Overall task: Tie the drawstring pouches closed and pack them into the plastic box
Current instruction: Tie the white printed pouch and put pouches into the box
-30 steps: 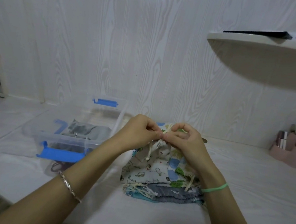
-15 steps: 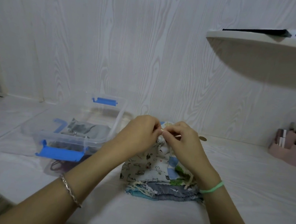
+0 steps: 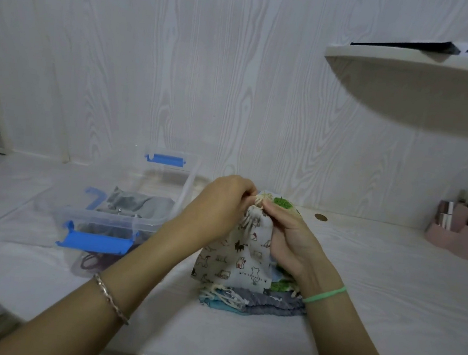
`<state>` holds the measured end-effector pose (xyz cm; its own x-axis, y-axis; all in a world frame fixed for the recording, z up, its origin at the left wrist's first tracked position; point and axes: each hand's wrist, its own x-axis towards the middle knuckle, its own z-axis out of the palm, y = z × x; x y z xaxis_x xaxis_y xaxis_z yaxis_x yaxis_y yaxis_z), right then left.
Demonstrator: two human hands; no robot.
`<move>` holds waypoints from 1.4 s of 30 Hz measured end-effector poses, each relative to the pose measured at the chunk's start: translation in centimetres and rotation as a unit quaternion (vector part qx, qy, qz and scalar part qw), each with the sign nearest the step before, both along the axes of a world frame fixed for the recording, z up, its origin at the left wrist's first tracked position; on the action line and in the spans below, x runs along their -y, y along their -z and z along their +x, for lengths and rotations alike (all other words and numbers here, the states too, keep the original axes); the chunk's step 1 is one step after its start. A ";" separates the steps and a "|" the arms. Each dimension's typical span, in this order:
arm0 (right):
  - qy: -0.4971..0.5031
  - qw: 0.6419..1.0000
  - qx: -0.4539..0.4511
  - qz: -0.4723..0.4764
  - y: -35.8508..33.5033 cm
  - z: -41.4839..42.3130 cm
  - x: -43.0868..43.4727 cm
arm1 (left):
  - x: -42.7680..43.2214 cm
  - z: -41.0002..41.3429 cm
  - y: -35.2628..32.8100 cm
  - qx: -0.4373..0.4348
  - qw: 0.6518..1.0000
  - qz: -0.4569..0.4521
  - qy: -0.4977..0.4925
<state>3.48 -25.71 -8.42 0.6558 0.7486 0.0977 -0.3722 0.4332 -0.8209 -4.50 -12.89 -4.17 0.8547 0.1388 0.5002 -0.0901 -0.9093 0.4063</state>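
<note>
Pouch (image 3: 236, 252) neck pinched between left hand (image 3: 221, 202) and right hand (image 3: 287, 235) fingertips.

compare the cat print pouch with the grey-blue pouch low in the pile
The cat print pouch is white with cats; the grey-blue pouch is plain. The cat print pouch stands upright, neck gathered, pinched by the left hand and right hand; the grey-blue pouch lies flat in the pile, unheld. Both are cloth.

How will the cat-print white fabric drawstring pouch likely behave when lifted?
Probably floppy: the cat-print white fabric drawstring pouch creases below its gathered neck. Likely light: left hand and right hand hold it by pinching the top. Soft cloth, unlikely to roll.
</note>
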 end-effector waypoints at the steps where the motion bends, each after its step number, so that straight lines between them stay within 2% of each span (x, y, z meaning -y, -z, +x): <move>1: 0.029 0.999 0.033 -0.008 -0.2 -0.1 0.0 | -0.2 0.1 0.1 -0.007 1.000 -0.020 0.004; 4: 0.130 0.974 0.161 -0.086 -0.2 -0.2 0.1 | -0.6 0.4 0.8 -0.038 0.996 -0.079 0.028; 7: 0.263 0.901 0.302 -0.168 0.2 -0.4 -0.1 | -0.5 0.6 1.3 -0.045 0.994 -0.093 0.031; 11: 0.379 0.828 0.383 -0.157 0.7 -0.7 -0.3 | -0.4 0.9 1.4 -0.036 0.991 -0.131 0.022; 13: 0.401 0.776 0.457 -0.168 0.7 -0.7 0.0 | -0.3 0.9 1.4 -0.036 0.988 -0.147 0.018; 14: 0.399 0.761 0.481 -0.172 0.7 -0.8 0.1 | -0.3 1.0 1.4 -0.036 0.988 -0.151 0.013; 18: 0.364 0.773 0.486 -0.182 0.2 -1.4 0.2 | -0.5 1.2 1.4 -0.037 0.984 -0.172 0.005; 22: 0.358 0.765 0.484 -0.228 0.3 -0.7 0.3 | -0.7 1.1 1.2 -0.051 0.981 -0.182 0.038; 25: 0.279 0.822 0.426 -0.254 -0.1 -0.8 0.4 | -0.5 0.8 0.9 -0.041 0.986 -0.154 0.052; 27: 0.245 0.839 0.403 -0.272 -0.7 -0.7 1.0 | -0.5 0.6 0.6 -0.032 0.989 -0.137 0.043; 31: 0.236 0.815 0.427 -0.313 -1.4 0.7 2.9 | -1.3 0.0 0.3 -0.032 0.994 -0.099 0.016; 33: 0.205 0.813 0.440 -0.320 -1.5 0.9 3.1 | -1.2 0.0 0.5 -0.012 0.999 -0.021 -0.023; 35: 0.172 0.833 0.431 -0.302 -1.5 0.9 3.0 | -0.8 0.0 1.2 0.021 0.997 0.026 -0.071; 38: 0.154 0.869 0.385 -0.269 -1.8 0.8 2.5 | -0.3 -0.3 2.3 0.042 0.995 -0.018 -0.091; 40: 0.162 0.896 0.325 -0.254 -2.0 0.9 2.1 | 0.1 -0.5 2.7 0.062 0.994 -0.036 -0.088; 42: 0.163 0.904 0.286 -0.272 -1.9 1.1 1.7 | 0.5 -0.8 2.9 0.081 0.993 -0.042 -0.078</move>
